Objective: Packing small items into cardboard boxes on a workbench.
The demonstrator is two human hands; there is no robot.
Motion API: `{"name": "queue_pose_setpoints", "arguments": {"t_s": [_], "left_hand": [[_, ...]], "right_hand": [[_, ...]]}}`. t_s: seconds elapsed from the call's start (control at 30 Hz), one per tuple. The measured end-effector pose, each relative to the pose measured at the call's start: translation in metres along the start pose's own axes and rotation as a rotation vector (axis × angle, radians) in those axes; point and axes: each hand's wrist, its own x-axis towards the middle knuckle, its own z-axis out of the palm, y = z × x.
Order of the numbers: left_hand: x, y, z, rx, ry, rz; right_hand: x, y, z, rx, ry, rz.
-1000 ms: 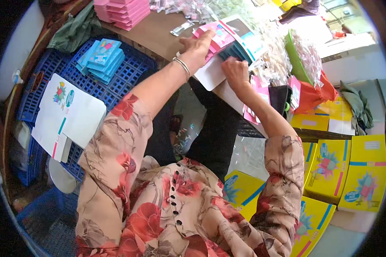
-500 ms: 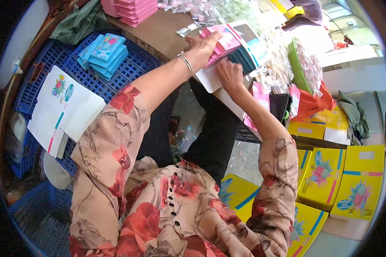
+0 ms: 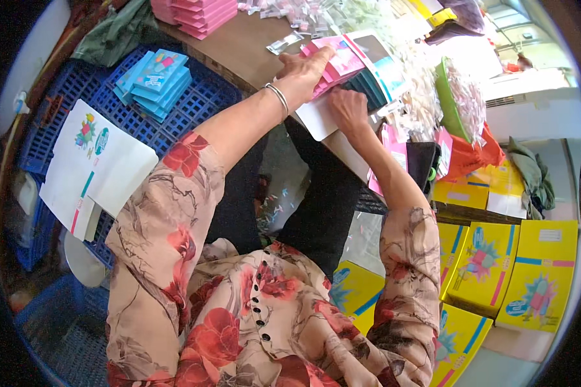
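At the table's near edge, an opened white display box lies tilted, with pink packets and teal-blue packets standing in rows in it. My left hand, a bracelet at the wrist, grips the pink packets, fingers over their top and side. My right hand is closed against the near side of the blue packets, by the box's near wall. Its fingertips are turned away, and whatever they pinch is hidden.
Small clear-wrapped pieces heap beyond the box. Pink packets are stacked at the far left. Blue packets and flat white cartons rest on blue crates to my left. Yellow boxes are stacked at right.
My right hand has shifted very slightly, its forearm a little further left. The left hand keeps its place on the pink packets.
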Motion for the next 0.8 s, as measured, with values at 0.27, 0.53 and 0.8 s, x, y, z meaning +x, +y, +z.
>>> {"name": "queue_pose_setpoints", "arguments": {"t_s": [0.27,0.53,0.8], "left_hand": [[-0.012,0.002,0.002,0.000,-0.006,0.023],[-0.013,0.003,-0.004,-0.009,-0.029,0.078],[0.002,-0.006,0.013,0.238,0.021,0.297]], "right_hand": [[-0.012,0.006,0.004,-0.051,0.083,-0.088],[-0.042,0.004,-0.043,0.161,0.423,-0.058],[0.045,0.172,0.001,0.881,0.084,0.598]]}}
